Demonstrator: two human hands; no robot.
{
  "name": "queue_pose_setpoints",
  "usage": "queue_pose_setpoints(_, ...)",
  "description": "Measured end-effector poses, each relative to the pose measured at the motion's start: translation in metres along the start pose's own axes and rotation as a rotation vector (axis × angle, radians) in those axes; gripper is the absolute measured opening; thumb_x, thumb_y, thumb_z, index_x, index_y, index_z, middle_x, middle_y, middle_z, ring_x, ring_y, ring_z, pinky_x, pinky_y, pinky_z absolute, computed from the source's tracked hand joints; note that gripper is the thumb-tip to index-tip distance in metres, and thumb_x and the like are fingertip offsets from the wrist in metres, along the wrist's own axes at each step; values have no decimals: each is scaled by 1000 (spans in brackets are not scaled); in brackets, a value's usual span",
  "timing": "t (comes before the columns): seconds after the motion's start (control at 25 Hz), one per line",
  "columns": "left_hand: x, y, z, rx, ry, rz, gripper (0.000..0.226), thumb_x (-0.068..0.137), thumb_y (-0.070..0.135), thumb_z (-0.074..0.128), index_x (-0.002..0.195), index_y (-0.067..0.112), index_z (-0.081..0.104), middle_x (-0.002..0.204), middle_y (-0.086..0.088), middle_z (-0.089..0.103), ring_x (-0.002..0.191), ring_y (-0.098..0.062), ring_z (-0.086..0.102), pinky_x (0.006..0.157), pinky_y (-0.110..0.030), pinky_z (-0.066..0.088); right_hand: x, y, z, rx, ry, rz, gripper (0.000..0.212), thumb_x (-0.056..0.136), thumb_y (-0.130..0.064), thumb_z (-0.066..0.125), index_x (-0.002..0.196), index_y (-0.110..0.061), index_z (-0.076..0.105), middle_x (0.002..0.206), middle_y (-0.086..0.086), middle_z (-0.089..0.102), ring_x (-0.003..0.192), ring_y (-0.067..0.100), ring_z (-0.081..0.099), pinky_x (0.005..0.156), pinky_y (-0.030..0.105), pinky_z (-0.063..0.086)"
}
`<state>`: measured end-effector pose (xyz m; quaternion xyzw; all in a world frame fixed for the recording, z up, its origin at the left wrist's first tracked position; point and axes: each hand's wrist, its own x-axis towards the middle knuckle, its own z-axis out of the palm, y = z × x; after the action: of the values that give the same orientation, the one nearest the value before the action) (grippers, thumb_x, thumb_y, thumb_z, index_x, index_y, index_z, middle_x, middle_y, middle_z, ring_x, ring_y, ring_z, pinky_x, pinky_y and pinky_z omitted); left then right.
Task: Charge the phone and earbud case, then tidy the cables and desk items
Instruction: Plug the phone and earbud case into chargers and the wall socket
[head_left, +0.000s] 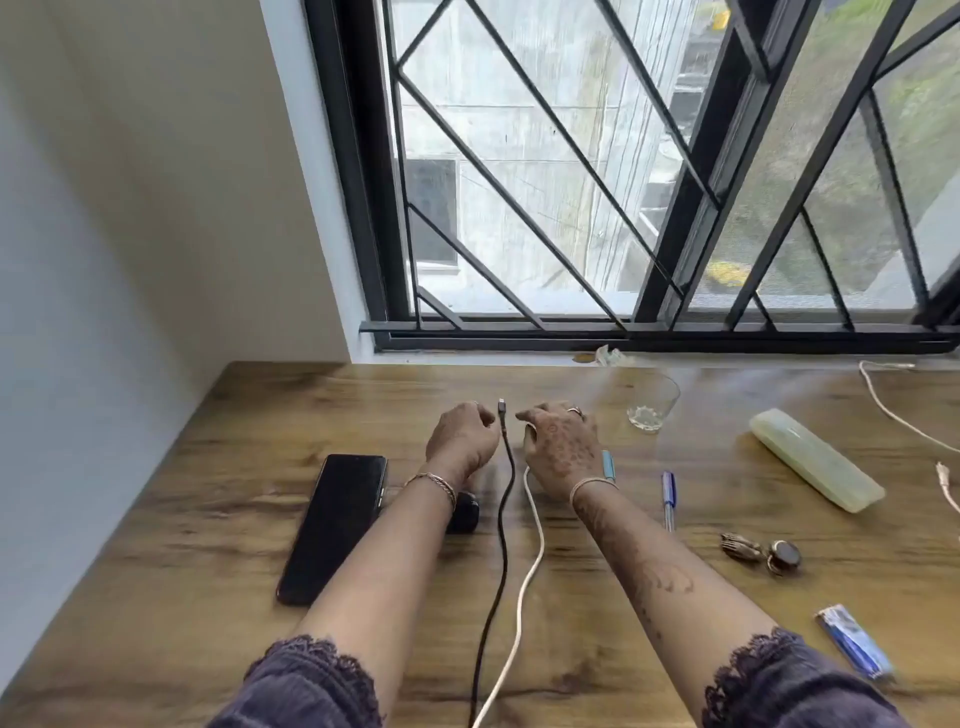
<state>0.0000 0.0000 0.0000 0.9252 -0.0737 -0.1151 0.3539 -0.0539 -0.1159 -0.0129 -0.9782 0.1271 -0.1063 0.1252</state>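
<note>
A black phone (337, 525) lies face up at the left of the wooden desk (208, 519). Behind my left wrist sits a small black earbud case (466, 513), partly hidden. A black cable (501, 545) runs from the near edge away from me, its silver plug between my hands. My left hand (462, 436) has its fingers curled against this cable just below the plug. A white cable (535, 561) lies beside it, and its far end disappears under my right hand (561, 441), which curls over it.
A drinking glass (652, 408) stands behind my right hand. A light-blue pen (608, 465), a blue pen (669, 499), a pale green case (815, 462), brown clips (758, 551), a blue packet (854, 649) and another white cable (893, 415) lie to the right. The window borders the desk's far edge.
</note>
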Motion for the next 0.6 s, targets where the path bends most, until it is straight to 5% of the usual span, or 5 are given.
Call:
queue_pose_setpoints(0.36, 35, 3, 31, 189, 52, -161, 29, 75, 45, 66, 93, 24, 72, 102, -2, 71, 98, -24, 66, 75, -30, 49, 25, 10, 20, -196, -107, -91, 23, 89, -27, 53, 105, -35, 68, 109, -8, 61, 109, 20, 52, 91, 36, 34)
queue_pose_setpoints(0.6, 37, 10, 35, 149, 26, -190, 30, 83, 38, 57, 99, 17, 72, 106, -6, 69, 100, -28, 65, 77, -31, 49, 34, 15, 20, -152, -116, -70, 25, 92, -31, 51, 111, -37, 67, 115, -10, 64, 113, 18, 51, 95, 36, 31)
